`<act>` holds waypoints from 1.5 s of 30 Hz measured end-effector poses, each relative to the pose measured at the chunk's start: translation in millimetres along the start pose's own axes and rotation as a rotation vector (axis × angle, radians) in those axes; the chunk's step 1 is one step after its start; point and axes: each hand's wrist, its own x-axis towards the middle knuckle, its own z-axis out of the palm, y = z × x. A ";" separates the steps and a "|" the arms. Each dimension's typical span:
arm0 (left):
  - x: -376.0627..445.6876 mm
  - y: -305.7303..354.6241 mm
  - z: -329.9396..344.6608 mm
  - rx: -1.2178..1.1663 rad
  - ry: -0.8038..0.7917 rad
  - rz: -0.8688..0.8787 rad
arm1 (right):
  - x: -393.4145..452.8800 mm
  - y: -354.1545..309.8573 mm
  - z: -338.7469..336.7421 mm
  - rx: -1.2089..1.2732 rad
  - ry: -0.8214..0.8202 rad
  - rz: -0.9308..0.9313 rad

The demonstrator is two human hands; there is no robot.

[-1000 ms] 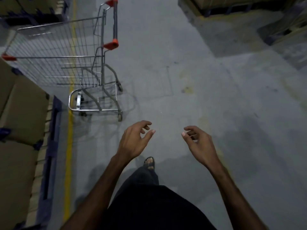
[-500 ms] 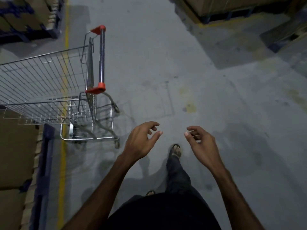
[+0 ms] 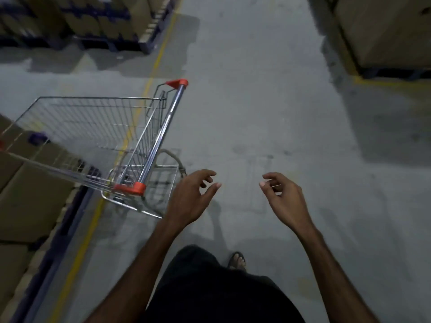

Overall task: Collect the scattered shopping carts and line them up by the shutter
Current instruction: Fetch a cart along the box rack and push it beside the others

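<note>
A wire shopping cart [image 3: 93, 136] with a chrome handle bar [image 3: 163, 131] and red end caps stands on the concrete floor at the left, its handle facing me. My left hand [image 3: 191, 197] hovers just right of the handle's near red cap, fingers loosely curled, holding nothing. My right hand [image 3: 284, 199] hangs further right over bare floor, fingers loosely curled and holding nothing. No shutter is in view.
Stacked cardboard boxes [image 3: 28, 197] on a blue pallet line the left edge, behind a yellow floor line [image 3: 93, 217]. More boxes on pallets [image 3: 93, 22] stand at the top left, and a large carton [image 3: 384, 31] at the top right. Grey concrete aisle [image 3: 256, 101] runs ahead.
The cart has come nearer and lower in view as I walked toward it. My left hand is now close to the handle's near end. Both hands stay loosely curled.
</note>
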 end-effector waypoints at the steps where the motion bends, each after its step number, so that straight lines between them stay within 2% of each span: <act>1: 9.5 -0.4 -3.0 0.014 0.031 -0.028 | 19.5 -4.9 1.8 -0.004 -0.036 -0.013; 7: 69.2 -25.6 -18.0 0.048 0.211 -0.196 | 123.0 -36.2 37.4 -0.003 -0.248 -0.132; 13: 125.9 -58.8 -35.4 0.219 0.435 -0.219 | 220.5 -82.2 90.0 -0.067 -0.426 -0.284; 17: 155.0 -80.5 -39.0 0.276 0.528 -0.325 | 277.0 -120.5 120.5 -0.184 -0.495 -0.513; 20: 169.1 -88.5 -40.2 0.309 0.524 -0.392 | 316.2 -144.5 146.8 -0.332 -0.498 -0.761; 23: 162.6 -96.0 -38.7 0.285 0.540 -0.547 | 346.9 -164.8 175.7 -0.449 -0.565 -1.003; 25: 153.6 -96.4 -37.2 0.313 0.546 -0.652 | 363.8 -178.6 193.5 -0.476 -0.658 -1.135; 30: 130.7 -81.9 -32.3 0.553 0.462 -1.051 | 396.5 -199.2 231.5 -0.699 -1.002 -1.368; 33: 128.0 -69.9 -26.6 0.624 0.502 -1.223 | 409.4 -204.2 248.3 -0.739 -1.030 -1.528; 37: 134.7 -59.5 -17.2 0.679 0.458 -1.454 | 423.4 -212.0 257.3 -0.864 -1.032 -1.596; 40: 143.7 -50.4 -13.2 0.688 0.425 -1.518 | 433.9 -218.3 257.3 -0.899 -1.083 -1.619; 45: 157.1 -31.3 11.3 0.660 0.463 -1.571 | 449.0 -216.9 247.5 -0.945 -1.109 -1.665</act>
